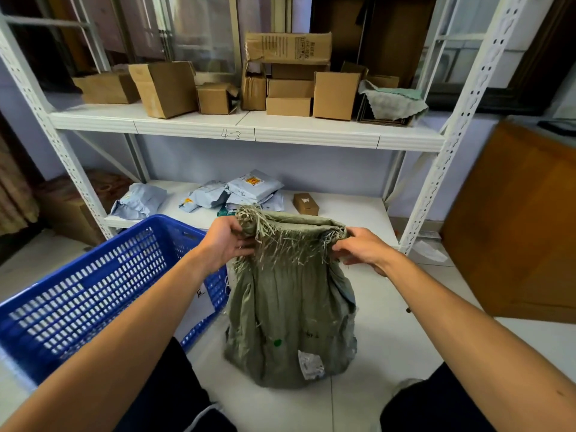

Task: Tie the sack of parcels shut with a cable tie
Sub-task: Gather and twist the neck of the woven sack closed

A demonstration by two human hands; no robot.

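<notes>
A grey-green woven sack (290, 325) stands upright on the white tiled floor between my knees. Its frayed top edge is folded over and held flat. My left hand (226, 243) grips the left end of that top edge. My right hand (361, 247) pinches the right end. The sack's contents are hidden inside it. A white label and a green dot show low on its front. I see no cable tie in view.
A blue plastic crate (93, 294) stands at my left, touching the sack. Behind is a white metal shelf rack (249, 132); grey mailer bags (246, 190) and a small box lie on its low shelf, cardboard boxes above. A wooden board (514, 232) leans at the right.
</notes>
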